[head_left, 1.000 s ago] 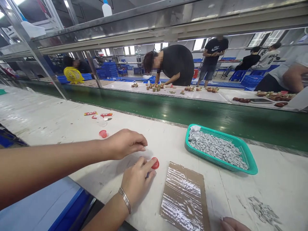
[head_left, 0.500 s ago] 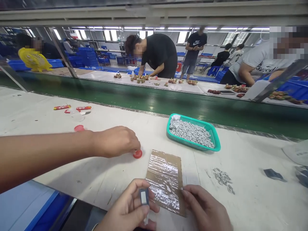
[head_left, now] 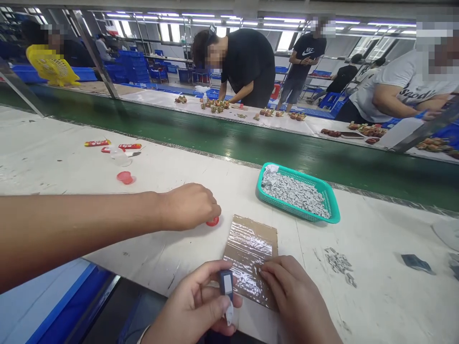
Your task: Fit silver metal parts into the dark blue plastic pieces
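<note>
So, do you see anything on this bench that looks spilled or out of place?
Yes: grey pieces lie loose on the white bench, right of the plastic-covered cardboard. They match those in the teal basket, so they look spilled, unless set there on purpose.

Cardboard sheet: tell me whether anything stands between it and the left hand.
Nothing visible does: the left hand, gripping a blue-and-white piece, sits right at the lower-left edge of the cardboard sheet, and the right hand rests on the sheet's other side.
</note>
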`<state>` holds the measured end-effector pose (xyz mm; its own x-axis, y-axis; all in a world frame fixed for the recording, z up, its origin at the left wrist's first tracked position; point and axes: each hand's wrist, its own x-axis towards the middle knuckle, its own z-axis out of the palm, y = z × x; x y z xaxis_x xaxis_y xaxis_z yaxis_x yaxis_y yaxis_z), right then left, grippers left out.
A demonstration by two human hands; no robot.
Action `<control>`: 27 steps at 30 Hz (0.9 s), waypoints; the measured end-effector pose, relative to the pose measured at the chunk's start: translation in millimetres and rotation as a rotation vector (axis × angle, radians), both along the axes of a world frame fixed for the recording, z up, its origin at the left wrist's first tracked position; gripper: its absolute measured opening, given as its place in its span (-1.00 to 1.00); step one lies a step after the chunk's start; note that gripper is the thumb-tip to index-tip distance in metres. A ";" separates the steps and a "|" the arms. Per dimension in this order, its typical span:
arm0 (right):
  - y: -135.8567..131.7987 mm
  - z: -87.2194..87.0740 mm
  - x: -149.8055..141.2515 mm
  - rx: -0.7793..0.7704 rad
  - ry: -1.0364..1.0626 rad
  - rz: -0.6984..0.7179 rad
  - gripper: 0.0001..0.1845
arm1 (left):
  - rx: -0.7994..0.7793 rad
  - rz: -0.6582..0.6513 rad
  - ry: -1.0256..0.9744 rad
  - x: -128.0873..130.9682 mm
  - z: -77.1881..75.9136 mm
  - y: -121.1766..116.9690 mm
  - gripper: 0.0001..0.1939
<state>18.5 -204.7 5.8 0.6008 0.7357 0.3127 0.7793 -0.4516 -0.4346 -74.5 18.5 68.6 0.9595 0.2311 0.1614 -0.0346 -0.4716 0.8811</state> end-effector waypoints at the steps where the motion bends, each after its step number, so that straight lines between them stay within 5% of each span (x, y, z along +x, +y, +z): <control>1: 1.6 0.4 0.0 0.006 -0.020 0.012 -0.72 | -0.111 -0.031 0.026 -15.2 -12.5 -18.0 -0.76; 3: 4.6 0.5 0.1 0.004 -0.060 0.032 -0.72 | -0.822 0.021 0.169 -39.4 -35.3 -47.6 -0.68; 6: 5.6 -0.2 0.9 -0.051 -0.083 0.072 -0.69 | -1.125 0.100 0.180 -51.7 -51.6 -66.6 -0.66; 10: -1.4 -2.1 5.1 -0.066 -0.077 0.037 -0.71 | -1.091 0.184 0.179 -44.5 -45.6 -64.8 -0.65; 17: -14.6 -4.0 10.4 -0.032 -0.071 -0.077 -0.64 | -1.056 0.002 0.162 -47.2 -44.7 -64.3 -0.66; 22: -20.4 18.5 -2.2 0.057 0.366 -0.276 -0.74 | -0.903 -0.010 0.197 -47.6 -35.1 -63.0 -0.73; 27: -12.9 38.9 -19.7 0.285 1.029 -0.236 -0.74 | -0.730 0.037 0.143 -44.6 -28.4 -65.9 -0.66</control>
<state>-1.2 -217.6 44.8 0.7884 0.5483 -0.2790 -0.1092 -0.3216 -0.9406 -119.2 -47.4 40.2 0.9489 0.2644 -0.1720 0.1089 0.2372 0.9653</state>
